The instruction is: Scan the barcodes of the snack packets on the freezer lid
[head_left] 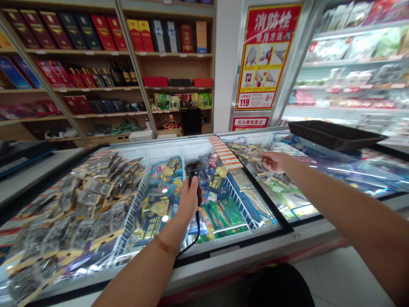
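Note:
My left hand (191, 194) is wrapped around the grip of a black handheld barcode scanner (195, 167), whose cable trails down over the freezer. On the left of the glass lid lies a big pile of clear packets with tan card strips (96, 192). Under the glass, white wire baskets (136, 209) hold blue and yellow frozen-food bags (151, 219) and green bags (223, 213). Stretched forward to the right, my right hand (273, 163) has its fingers pinched at the edge of a smaller group of similar packets (247, 151). Motion blur softens the fingertips there.
A black tray (335, 133) rests on the freezer at the right. Wooden shelves (179, 55) with boxes and bottles stand behind, beside a red fire-hydrant poster (268, 55). A lit chiller (354, 72) fills the far right. The freezer's front edge (236, 251) runs before me.

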Available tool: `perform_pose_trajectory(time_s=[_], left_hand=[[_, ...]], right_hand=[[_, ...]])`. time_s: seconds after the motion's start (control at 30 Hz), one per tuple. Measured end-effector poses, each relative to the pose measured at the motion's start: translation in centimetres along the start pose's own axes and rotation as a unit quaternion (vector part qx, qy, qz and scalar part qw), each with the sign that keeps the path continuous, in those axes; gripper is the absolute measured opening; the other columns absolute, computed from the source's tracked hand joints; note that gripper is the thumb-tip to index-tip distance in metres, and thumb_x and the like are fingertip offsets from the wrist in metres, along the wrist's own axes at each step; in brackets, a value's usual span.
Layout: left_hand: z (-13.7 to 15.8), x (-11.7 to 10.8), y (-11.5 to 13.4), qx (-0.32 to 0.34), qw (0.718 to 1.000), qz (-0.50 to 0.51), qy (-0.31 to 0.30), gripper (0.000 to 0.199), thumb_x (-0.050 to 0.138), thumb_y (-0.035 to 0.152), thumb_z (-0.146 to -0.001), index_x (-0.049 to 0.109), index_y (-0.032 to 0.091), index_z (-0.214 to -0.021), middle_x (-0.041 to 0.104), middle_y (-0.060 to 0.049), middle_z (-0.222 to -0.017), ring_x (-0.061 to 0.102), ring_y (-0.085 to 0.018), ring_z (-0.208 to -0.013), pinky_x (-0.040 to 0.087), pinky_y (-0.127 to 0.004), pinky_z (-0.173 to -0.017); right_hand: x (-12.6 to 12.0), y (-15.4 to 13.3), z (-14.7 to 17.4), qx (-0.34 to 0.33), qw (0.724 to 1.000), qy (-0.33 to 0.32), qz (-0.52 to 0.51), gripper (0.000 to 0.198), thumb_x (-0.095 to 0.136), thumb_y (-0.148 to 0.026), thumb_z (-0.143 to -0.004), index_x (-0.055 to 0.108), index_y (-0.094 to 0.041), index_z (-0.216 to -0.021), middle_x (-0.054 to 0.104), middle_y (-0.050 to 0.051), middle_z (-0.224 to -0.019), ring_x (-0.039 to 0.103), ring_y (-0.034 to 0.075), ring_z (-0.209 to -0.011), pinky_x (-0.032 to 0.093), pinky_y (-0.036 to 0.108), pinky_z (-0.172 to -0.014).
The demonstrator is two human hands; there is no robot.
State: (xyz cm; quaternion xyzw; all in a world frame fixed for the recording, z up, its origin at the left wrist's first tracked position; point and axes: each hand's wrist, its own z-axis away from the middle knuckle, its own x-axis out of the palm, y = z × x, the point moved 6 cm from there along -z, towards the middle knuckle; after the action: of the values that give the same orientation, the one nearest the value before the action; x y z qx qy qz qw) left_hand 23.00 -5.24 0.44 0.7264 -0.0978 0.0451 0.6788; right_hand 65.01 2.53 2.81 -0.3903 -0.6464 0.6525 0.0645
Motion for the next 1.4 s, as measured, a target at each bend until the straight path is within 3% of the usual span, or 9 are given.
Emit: perform_pose_trajectory(time_s=[0.07, 0.1, 0.27, 0.4, 0.5, 0.67, 0.83, 1.2, 1.4], left_hand=[[0.2, 0.5, 0.1, 0.006, 1.000, -0.011, -0.016, 0.058, 0.063, 0.078, -0.076, 0.043, 0.024, -0.087, 0.053, 0.008, -0.059, 0.047, -0.008, -0.037, 0.034, -0.022, -0.037], [0.3, 0.7, 0.1, 0.009, 1.000, -0.015, -0.023, 0.058, 0.064, 0.078, -0.076, 0.044, 0.024, -0.087, 0.053, 0.008, -0.059, 0.047, -0.008, -0.037, 0.034, -0.022, -0.037], [0.3, 1.3, -0.8, 0.006, 0.998, -0.022, -0.065, 0.056, 0.063, 0.076, -0.080, 0.044, 0.024, -0.090, 0.051, 0.008, -0.059, 0.046, -0.009, -0.038, 0.035, -0.022, -0.037], [0.2, 1.3, -1.5, -0.008, 0.996, -0.029, -0.080, 0.057, 0.062, 0.078, -0.079, 0.043, 0.025, -0.089, 0.049, 0.009, -0.057, 0.044, -0.008, -0.036, 0.033, -0.022, -0.035], [0.4, 1.4, -1.6, -0.013, 0.996, -0.030, -0.087, 0.057, 0.062, 0.078, -0.079, 0.044, 0.024, -0.088, 0.049, 0.009, -0.058, 0.044, -0.008, -0.036, 0.033, -0.022, -0.036], [0.6, 1.9, -1.3, -0.021, 0.995, -0.037, -0.095, 0.058, 0.064, 0.078, -0.077, 0.044, 0.024, -0.090, 0.050, 0.009, -0.058, 0.045, -0.008, -0.037, 0.032, -0.022, -0.038], [0.7, 2.1, -1.2, -0.030, 0.993, -0.047, -0.107, 0.059, 0.065, 0.078, -0.075, 0.044, 0.024, -0.089, 0.051, 0.009, -0.057, 0.044, -0.008, -0.036, 0.032, -0.022, -0.038], [0.6, 2.4, -1.3, -0.033, 0.990, -0.051, -0.124, 0.056, 0.067, 0.075, -0.076, 0.045, 0.024, -0.085, 0.052, 0.008, -0.056, 0.044, -0.008, -0.036, 0.031, -0.023, -0.038], [0.5, 2.2, -1.7, -0.031, 0.992, -0.050, -0.115, 0.059, 0.065, 0.078, -0.074, 0.046, 0.024, -0.091, 0.051, 0.009, -0.056, 0.043, -0.008, -0.035, 0.030, -0.022, -0.036]], right_hand=[[3.4, -1.3, 2.2, 0.079, 0.982, -0.121, -0.122, 0.016, 0.072, -0.022, -0.081, 0.061, -0.019, -0.070, 0.065, 0.005, -0.061, 0.065, 0.018, -0.058, 0.056, 0.033, -0.060], [5.1, -2.4, 3.3, 0.082, 0.970, -0.148, -0.176, 0.012, 0.073, -0.019, -0.080, 0.062, -0.019, -0.074, 0.067, 0.005, -0.065, 0.067, 0.018, -0.061, 0.058, 0.033, -0.065], [13.3, -6.6, 6.9, -0.010, 0.938, -0.158, -0.308, 0.032, 0.084, -0.023, -0.064, 0.056, -0.021, -0.080, 0.070, 0.000, -0.069, 0.070, 0.019, -0.071, 0.058, 0.035, -0.076], [19.1, -7.5, 8.0, -0.076, 0.905, -0.165, -0.385, 0.053, 0.084, -0.039, -0.058, 0.062, -0.021, -0.103, 0.077, 0.003, -0.088, 0.073, 0.024, -0.093, 0.057, 0.039, -0.086], [21.8, -7.1, 8.1, -0.084, 0.895, -0.189, -0.395, 0.052, 0.083, -0.043, -0.057, 0.064, -0.020, -0.100, 0.077, 0.005, -0.091, 0.072, 0.025, -0.101, 0.056, 0.039, -0.090], [22.9, -6.0, 7.9, -0.004, 0.887, -0.229, -0.401, 0.046, 0.081, -0.038, -0.061, 0.059, -0.022, -0.098, 0.076, 0.003, -0.086, 0.075, 0.024, -0.087, 0.058, 0.036, -0.078], [22.7, -6.9, 8.7, -0.032, 0.865, -0.274, -0.418, 0.041, 0.076, -0.039, -0.067, 0.064, -0.020, -0.101, 0.077, 0.004, -0.090, 0.074, 0.022, -0.087, 0.058, 0.035, -0.080], [22.0, -7.5, 9.5, -0.024, 0.868, -0.266, -0.419, 0.033, 0.073, -0.038, -0.071, 0.067, -0.022, -0.099, 0.078, 0.005, -0.094, 0.075, 0.025, -0.097, 0.059, 0.039, -0.088], [22.4, -7.1, 9.2, -0.006, 0.853, -0.267, -0.448, 0.032, 0.075, -0.031, -0.071, 0.069, -0.021, -0.100, 0.079, 0.004, -0.093, 0.076, 0.023, -0.089, 0.060, 0.037, -0.083]])
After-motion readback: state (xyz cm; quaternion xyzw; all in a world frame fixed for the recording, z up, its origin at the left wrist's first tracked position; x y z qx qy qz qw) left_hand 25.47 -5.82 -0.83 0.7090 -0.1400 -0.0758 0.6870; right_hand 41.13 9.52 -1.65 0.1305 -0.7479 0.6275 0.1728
